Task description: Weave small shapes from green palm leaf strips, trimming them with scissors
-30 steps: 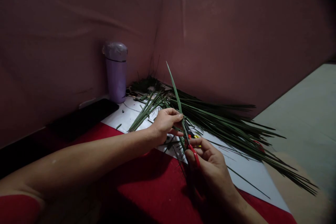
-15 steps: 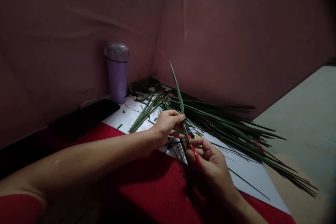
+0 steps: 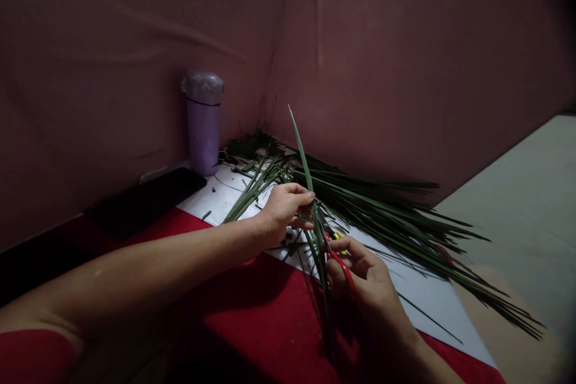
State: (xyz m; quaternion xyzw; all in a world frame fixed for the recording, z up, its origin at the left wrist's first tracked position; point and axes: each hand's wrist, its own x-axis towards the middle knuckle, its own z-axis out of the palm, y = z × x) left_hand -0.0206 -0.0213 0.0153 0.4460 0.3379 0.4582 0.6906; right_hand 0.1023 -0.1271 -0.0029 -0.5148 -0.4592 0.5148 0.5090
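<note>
My left hand pinches a long narrow green leaf that stands up and points toward the wall. My right hand grips red-handled scissors, its fingers through the loops, with the blades against the lower part of the same leaf, just below my left fingers. Both hands hover over a white sheet lying on a red cloth. Behind them lies a large pile of long green leaves, fanned out to the right.
A purple tumbler with a lid stands by the wall at the back left. A dark flat object lies to its left. Leaf scraps litter the corner. Pink fabric walls close off the back; pale floor lies to the right.
My right hand with the scissors has slid slightly right and down along the leaf. The left hand and the leaf tip stay nearly where they were.
</note>
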